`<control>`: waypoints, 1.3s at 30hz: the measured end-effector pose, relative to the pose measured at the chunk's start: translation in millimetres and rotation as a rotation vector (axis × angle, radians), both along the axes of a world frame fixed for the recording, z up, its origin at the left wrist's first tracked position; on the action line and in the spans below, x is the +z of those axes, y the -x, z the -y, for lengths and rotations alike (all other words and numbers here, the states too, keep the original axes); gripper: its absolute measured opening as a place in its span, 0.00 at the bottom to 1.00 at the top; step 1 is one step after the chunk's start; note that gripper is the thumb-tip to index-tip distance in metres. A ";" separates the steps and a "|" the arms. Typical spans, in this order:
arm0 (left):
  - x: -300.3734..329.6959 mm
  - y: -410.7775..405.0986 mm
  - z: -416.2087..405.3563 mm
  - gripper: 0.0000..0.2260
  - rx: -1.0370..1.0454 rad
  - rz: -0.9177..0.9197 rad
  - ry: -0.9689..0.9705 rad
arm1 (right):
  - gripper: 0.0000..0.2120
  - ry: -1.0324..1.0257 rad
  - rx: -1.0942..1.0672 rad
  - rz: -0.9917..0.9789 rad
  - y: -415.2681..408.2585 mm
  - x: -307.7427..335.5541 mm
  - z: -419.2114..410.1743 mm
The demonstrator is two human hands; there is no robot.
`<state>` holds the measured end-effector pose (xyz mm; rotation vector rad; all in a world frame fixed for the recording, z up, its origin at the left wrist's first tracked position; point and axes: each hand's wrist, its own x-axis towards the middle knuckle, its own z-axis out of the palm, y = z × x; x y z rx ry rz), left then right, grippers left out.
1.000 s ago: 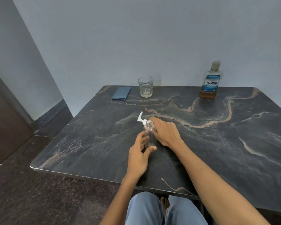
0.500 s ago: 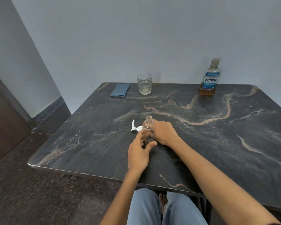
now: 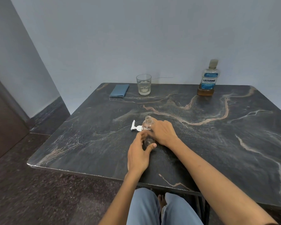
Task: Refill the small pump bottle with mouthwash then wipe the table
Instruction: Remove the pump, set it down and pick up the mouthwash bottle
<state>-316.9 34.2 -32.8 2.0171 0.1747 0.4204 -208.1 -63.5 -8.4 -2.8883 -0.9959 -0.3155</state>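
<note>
The small clear pump bottle stands near the middle of the dark marble table with its neck uncapped. Its white pump head lies on the table just left of it. My left hand holds the bottle's lower part between thumb and fingers. My right hand rests on the table against the bottle's right side, its fingertips hidden behind the bottle. The Listerine mouthwash bottle, capped and holding a little amber liquid, stands at the back right.
A drinking glass with a little clear liquid stands at the table's back edge. A folded blue cloth lies left of it. The wall is close behind the table, and my knees are under its front edge.
The pump head has come off the bottle and now lies on the table to its left. My right hand let go of it and settled beside the bottle. My left hand stayed on the bottle.
</note>
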 end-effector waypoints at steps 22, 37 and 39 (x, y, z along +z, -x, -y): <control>6.5 11.2 2.1 0.27 0.136 0.195 0.195 | 0.27 -0.169 -0.216 0.230 15.1 -1.3 30.7; 51.5 2.7 130.6 0.12 -0.096 1.078 -0.159 | 0.28 -0.489 -0.567 0.224 -30.1 34.3 180.8; 63.6 -20.4 156.1 0.14 -0.084 0.954 -0.040 | 0.27 -0.561 -0.590 0.218 -41.6 42.0 191.8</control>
